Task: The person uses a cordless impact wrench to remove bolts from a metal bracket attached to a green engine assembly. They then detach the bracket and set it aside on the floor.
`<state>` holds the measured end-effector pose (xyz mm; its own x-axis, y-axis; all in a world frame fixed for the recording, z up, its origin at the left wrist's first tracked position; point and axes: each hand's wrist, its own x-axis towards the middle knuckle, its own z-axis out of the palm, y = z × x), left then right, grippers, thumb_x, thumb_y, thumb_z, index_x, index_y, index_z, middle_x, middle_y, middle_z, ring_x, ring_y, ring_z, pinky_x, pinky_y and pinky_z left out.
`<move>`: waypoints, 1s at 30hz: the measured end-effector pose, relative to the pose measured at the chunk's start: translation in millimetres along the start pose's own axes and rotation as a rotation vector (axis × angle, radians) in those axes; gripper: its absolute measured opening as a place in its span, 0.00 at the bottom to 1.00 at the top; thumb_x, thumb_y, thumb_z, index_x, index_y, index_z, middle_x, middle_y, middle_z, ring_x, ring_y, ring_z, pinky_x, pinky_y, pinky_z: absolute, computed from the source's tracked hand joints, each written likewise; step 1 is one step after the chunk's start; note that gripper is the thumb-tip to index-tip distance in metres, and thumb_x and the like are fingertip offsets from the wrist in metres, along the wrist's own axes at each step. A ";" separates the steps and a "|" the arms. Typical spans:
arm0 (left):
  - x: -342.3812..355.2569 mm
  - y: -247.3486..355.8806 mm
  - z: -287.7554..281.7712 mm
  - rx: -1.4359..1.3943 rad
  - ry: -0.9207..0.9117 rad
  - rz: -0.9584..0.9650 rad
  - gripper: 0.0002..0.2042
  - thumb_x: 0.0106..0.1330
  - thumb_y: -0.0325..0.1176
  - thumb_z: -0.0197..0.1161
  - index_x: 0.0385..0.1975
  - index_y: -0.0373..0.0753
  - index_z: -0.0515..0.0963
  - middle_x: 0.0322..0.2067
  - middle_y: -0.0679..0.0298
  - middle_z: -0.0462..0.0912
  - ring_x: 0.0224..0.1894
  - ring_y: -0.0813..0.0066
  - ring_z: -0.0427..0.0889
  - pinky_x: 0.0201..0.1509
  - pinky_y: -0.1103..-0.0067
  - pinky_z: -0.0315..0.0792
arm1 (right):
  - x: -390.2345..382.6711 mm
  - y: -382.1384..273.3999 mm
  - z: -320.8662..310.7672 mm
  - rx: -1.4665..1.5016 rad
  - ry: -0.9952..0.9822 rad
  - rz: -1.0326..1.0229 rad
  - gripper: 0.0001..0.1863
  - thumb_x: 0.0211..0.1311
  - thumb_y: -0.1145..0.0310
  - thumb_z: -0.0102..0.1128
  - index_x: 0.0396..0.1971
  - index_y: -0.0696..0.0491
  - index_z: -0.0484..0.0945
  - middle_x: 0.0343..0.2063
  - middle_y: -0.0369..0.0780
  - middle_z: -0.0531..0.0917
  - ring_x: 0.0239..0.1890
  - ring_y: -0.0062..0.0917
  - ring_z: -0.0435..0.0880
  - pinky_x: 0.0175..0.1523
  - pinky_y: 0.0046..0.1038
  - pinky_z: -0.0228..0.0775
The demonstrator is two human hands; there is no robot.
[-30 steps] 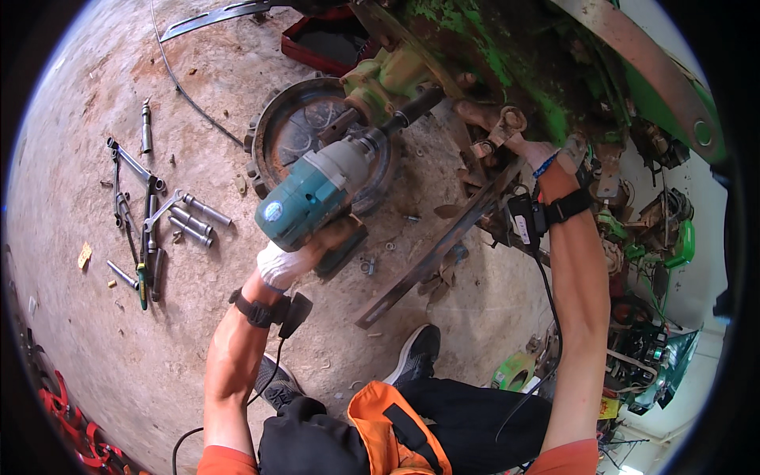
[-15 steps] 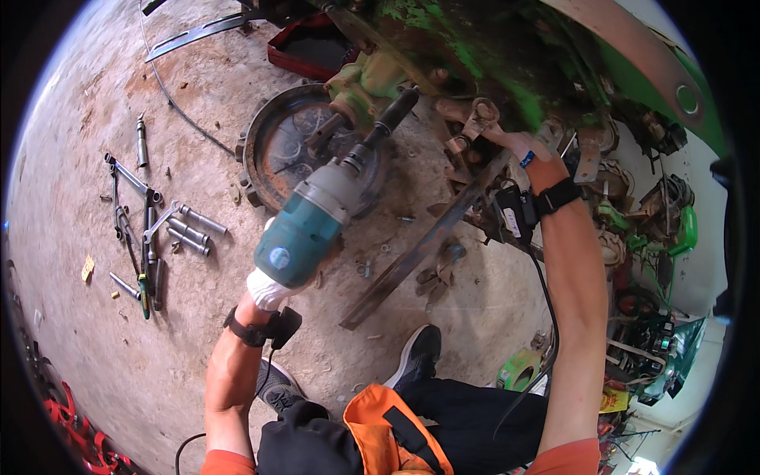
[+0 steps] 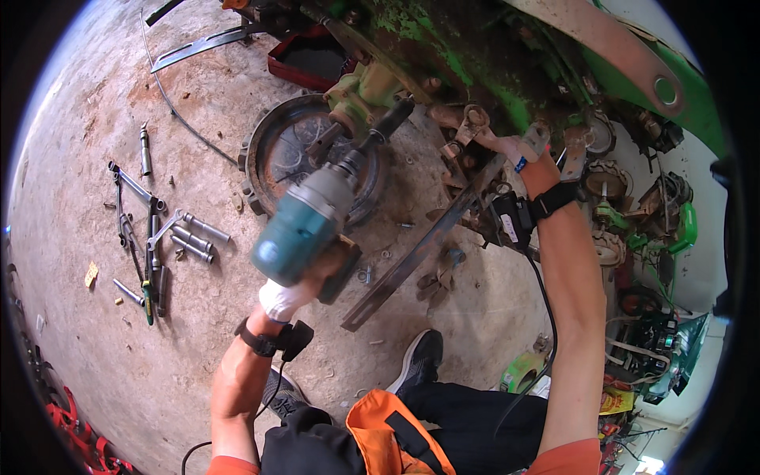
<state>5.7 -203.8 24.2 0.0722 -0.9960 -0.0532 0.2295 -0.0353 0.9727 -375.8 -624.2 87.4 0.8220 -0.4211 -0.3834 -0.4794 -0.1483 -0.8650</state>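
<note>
My left hand (image 3: 286, 301), in a white glove, is closed round the grip of a teal-and-grey impact wrench (image 3: 297, 226). The wrench is blurred by motion. A long dark socket (image 3: 388, 123) on its nose points up and right to the green housing (image 3: 372, 87) of a machine; whether it sits on a bolt I cannot tell. Bare and dirty, my right hand (image 3: 511, 148) is at a rusty bracket (image 3: 475, 119) on the machine's underside. Its fingers are mostly hidden among the parts. Behind the wrench lies a round, rusty metal cover (image 3: 265, 150).
Wrenches (image 3: 138, 190), several sockets (image 3: 194, 241) and a ratchet with a green end lie on the concrete at left. A long flat bar (image 3: 396, 281) slants between my arms. A red tray (image 3: 289, 75) stands at the back; green machine parts crowd the right.
The impact wrench has turned in my left hand's hold, so its battery end now shows at the right. My left hand has shifted slightly right; my right hand stays at the bracket.
</note>
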 end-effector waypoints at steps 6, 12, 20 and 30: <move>13.2 -23.8 -19.4 0.469 -0.159 0.276 0.21 0.85 0.30 0.63 0.73 0.34 0.73 0.56 0.64 0.83 0.57 0.74 0.82 0.62 0.74 0.80 | -1.8 2.0 -0.2 -0.025 0.007 0.001 0.35 0.81 0.54 0.54 0.83 0.44 0.63 0.78 0.41 0.72 0.60 0.30 0.84 0.62 0.30 0.76; 24.8 14.7 -18.6 -0.145 -0.097 -0.245 0.08 0.81 0.28 0.66 0.54 0.36 0.81 0.38 0.69 0.81 0.35 0.78 0.77 0.39 0.77 0.74 | 5.1 -0.3 3.1 -0.067 0.007 0.004 0.34 0.81 0.52 0.52 0.83 0.42 0.63 0.77 0.41 0.73 0.60 0.32 0.84 0.63 0.31 0.76; 16.9 24.6 -7.2 0.046 -0.067 0.026 0.11 0.76 0.29 0.71 0.53 0.36 0.86 0.41 0.66 0.89 0.39 0.71 0.86 0.43 0.72 0.81 | 20.2 -14.1 11.1 -0.180 0.026 0.013 0.33 0.82 0.50 0.50 0.82 0.40 0.64 0.75 0.40 0.75 0.61 0.34 0.85 0.64 0.33 0.76; 2.7 6.8 -20.6 -0.086 -0.077 -0.143 0.09 0.76 0.30 0.71 0.51 0.38 0.84 0.34 0.72 0.83 0.34 0.81 0.79 0.37 0.78 0.74 | 25.9 -18.4 28.2 -0.336 0.066 0.040 0.31 0.83 0.48 0.47 0.81 0.37 0.66 0.73 0.40 0.77 0.61 0.36 0.85 0.66 0.35 0.76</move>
<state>27.4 -205.1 26.0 -0.0410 -0.9847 -0.1693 0.3145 -0.1736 0.9333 -337.0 -607.1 84.2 0.7840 -0.4882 -0.3835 -0.5945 -0.4125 -0.6902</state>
